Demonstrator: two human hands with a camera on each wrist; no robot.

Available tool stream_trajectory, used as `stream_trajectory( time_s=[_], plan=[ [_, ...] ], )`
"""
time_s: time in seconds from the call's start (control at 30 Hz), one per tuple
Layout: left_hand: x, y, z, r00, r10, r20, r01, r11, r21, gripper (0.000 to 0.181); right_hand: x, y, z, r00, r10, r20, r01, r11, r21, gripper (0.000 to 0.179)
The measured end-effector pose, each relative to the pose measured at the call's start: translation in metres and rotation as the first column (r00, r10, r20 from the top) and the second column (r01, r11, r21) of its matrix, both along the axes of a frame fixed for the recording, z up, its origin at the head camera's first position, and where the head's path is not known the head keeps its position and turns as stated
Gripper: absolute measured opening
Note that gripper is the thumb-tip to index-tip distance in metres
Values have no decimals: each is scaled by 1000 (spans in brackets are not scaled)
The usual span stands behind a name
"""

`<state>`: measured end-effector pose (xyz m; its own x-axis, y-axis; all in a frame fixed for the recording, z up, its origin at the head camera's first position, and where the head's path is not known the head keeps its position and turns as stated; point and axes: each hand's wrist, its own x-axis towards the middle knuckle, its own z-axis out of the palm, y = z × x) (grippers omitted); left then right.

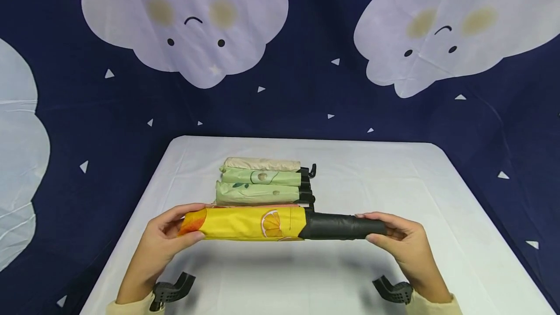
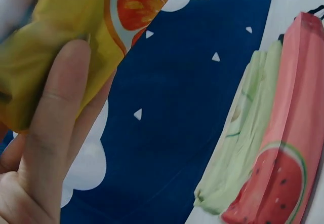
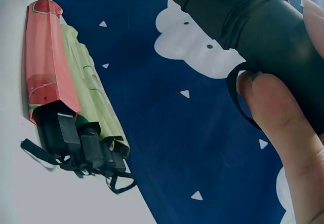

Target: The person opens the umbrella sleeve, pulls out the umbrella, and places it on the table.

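Observation:
A folded umbrella [image 1: 249, 222] in a yellow sleeve with orange-slice prints is held level above the table by both hands. At its yellow end, my left hand [image 1: 159, 239] grips the fabric between thumb and fingers; the left wrist view shows the yellow cloth [image 2: 66, 16] close up. Over on the other end, my right hand [image 1: 404, 242] pinches the black handle [image 1: 345, 226]. In the right wrist view a thin black strap [image 3: 235, 95] loops out beside the thumb. The handle's far tip is partly covered by the right fingers.
Behind the held umbrella, folded umbrellas lie side by side on the white table [image 1: 372, 174]: a beige one [image 1: 262, 164], two green ones [image 1: 258, 193] and a pink watermelon one [image 2: 298, 107], mostly hidden in the head view. A dark blue cloud-print cloth [image 1: 315, 101] hangs behind.

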<state>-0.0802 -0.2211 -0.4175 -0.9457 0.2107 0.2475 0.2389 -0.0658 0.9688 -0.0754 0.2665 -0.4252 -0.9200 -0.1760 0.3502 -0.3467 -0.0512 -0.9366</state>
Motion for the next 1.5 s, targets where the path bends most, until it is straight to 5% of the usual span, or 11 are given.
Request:
stream_trajectory(
  time_s=[0.53, 0.97, 1.27, 1.5],
  plan=[
    [12, -25, -2, 998, 54, -26, -52, 995, 87, 51, 14, 28, -4, 996, -55, 64, 59, 997, -59, 42],
    [25, -38, -18, 975, 212, 61, -216, 975, 60, 47, 24, 62, -26, 994, -98, 57, 103, 989, -108, 42],
    [27, -49, -51, 967, 224, 119, -227, 974, 18, 42, 33, 96, -51, 981, -127, 144, 137, 989, -61, 40],
    [29, -49, -82, 950, 217, 226, -210, 976, -58, 41, 40, 111, -78, 949, -217, 230, 199, 975, 96, 33]
  ],
)
